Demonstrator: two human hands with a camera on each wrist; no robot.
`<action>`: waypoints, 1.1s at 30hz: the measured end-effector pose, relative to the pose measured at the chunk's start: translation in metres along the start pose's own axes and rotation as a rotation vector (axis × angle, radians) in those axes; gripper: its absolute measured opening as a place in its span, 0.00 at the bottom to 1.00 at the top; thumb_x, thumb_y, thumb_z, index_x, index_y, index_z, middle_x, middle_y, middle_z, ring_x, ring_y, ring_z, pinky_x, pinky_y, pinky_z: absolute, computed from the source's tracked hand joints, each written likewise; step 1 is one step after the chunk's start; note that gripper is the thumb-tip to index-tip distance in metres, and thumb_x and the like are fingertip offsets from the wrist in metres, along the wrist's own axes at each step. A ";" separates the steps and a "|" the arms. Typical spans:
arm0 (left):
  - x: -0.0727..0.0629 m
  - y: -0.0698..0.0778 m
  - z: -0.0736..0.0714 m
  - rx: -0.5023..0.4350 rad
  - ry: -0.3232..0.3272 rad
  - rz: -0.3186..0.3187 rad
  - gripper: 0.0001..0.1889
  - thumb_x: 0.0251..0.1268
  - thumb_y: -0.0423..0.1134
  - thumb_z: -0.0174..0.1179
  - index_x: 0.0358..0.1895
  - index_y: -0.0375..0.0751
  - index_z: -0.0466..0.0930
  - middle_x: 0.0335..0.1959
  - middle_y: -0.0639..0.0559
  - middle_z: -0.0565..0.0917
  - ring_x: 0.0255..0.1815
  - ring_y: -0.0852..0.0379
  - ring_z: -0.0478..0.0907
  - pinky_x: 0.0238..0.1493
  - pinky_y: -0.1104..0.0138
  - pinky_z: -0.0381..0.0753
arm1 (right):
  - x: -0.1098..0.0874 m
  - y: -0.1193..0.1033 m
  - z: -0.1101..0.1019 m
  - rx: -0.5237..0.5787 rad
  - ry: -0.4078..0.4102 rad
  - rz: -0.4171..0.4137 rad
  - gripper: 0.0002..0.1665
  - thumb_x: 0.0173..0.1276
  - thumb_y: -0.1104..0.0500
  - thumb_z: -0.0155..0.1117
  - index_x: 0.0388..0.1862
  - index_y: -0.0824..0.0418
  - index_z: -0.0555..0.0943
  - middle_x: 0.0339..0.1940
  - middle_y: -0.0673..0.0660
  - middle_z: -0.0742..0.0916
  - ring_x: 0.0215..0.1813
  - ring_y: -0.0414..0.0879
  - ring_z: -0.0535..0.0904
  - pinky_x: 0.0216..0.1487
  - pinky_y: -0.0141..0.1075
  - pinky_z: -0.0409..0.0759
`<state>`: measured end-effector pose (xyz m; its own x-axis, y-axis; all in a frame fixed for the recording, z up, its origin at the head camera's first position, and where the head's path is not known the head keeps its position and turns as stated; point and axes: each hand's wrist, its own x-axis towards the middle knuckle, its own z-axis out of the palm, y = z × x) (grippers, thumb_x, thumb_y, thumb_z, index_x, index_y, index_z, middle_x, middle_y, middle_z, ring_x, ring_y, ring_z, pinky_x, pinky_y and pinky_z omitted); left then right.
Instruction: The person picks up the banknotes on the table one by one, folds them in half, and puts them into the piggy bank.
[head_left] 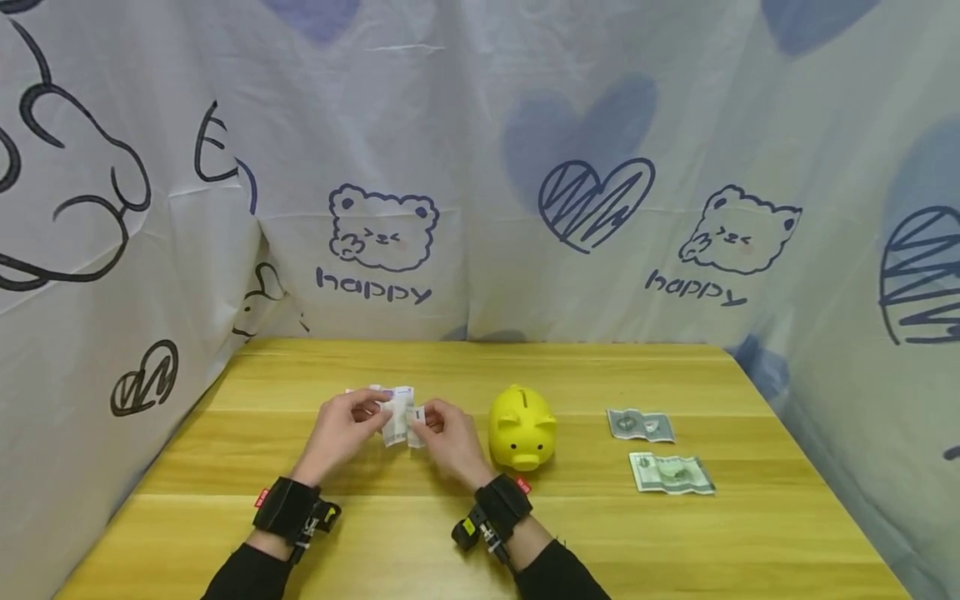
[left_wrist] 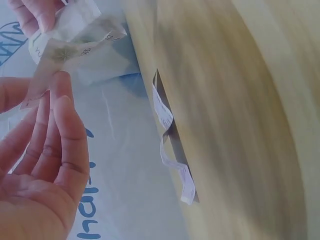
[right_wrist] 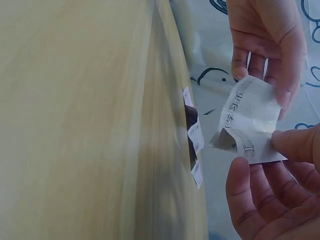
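Observation:
A creased paper banknote (head_left: pixel 397 418) is held up over the table, printed with Chinese characters in the right wrist view. My left hand (head_left: pixel 343 427) pinches one end between thumb and fingers. At the other end, my right hand (head_left: pixel 453 442) grips it with thumb and fingertips, where the paper (right_wrist: pixel 245 145) is folded over. A second wavy banknote (left_wrist: pixel 167 115) lies on the table beyond the hands, mostly hidden behind the left one in the head view. Just right of the right hand stands a yellow piggy bank (head_left: pixel 522 433) with a slot on top.
Two crinkled banknotes lie right of the piggy bank: a grey-green one (head_left: pixel 641 425) farther back and a greener one (head_left: pixel 672 473) nearer. Everything stands on a wooden table (head_left: pixel 585 542). A printed cloth (head_left: pixel 480 125) hangs around its back and sides.

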<state>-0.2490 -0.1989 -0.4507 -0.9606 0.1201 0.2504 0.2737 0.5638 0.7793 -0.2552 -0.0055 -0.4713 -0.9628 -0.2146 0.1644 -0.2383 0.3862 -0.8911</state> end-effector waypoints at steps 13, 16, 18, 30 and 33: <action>-0.004 -0.003 -0.004 -0.083 -0.060 -0.041 0.17 0.69 0.40 0.62 0.58 0.38 0.80 0.40 0.44 0.85 0.36 0.52 0.83 0.36 0.59 0.84 | -0.003 0.000 0.004 0.030 0.014 -0.034 0.09 0.70 0.59 0.64 0.45 0.61 0.83 0.40 0.55 0.88 0.40 0.38 0.81 0.43 0.29 0.80; -0.003 -0.003 -0.004 -0.116 -0.073 -0.055 0.18 0.69 0.40 0.61 0.59 0.37 0.79 0.41 0.43 0.84 0.37 0.54 0.83 0.38 0.55 0.84 | -0.003 0.001 0.003 0.031 0.012 -0.034 0.09 0.70 0.58 0.63 0.46 0.60 0.82 0.41 0.54 0.88 0.41 0.39 0.81 0.43 0.30 0.80; -0.003 -0.004 -0.004 -0.132 -0.080 -0.053 0.19 0.70 0.40 0.61 0.60 0.35 0.79 0.41 0.43 0.84 0.37 0.55 0.83 0.38 0.55 0.84 | -0.002 0.002 0.003 0.031 0.006 -0.038 0.09 0.71 0.58 0.63 0.47 0.60 0.82 0.41 0.54 0.88 0.41 0.39 0.81 0.44 0.30 0.81; -0.002 0.002 0.000 -0.213 -0.099 -0.052 0.18 0.68 0.43 0.63 0.57 0.38 0.80 0.42 0.43 0.83 0.37 0.55 0.83 0.40 0.54 0.85 | -0.003 -0.001 0.003 0.073 0.016 -0.055 0.09 0.71 0.59 0.63 0.46 0.60 0.83 0.42 0.55 0.89 0.42 0.40 0.83 0.44 0.31 0.81; -0.001 0.003 0.000 -0.212 -0.102 -0.048 0.19 0.67 0.42 0.63 0.57 0.37 0.80 0.42 0.42 0.83 0.37 0.53 0.82 0.40 0.53 0.84 | -0.003 -0.001 0.003 0.079 0.019 -0.060 0.10 0.70 0.59 0.63 0.47 0.61 0.83 0.42 0.56 0.89 0.42 0.40 0.83 0.44 0.31 0.81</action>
<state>-0.2471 -0.1969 -0.4488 -0.9698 0.1849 0.1590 0.2207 0.3881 0.8948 -0.2519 -0.0078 -0.4719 -0.9493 -0.2182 0.2262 -0.2860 0.3010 -0.9097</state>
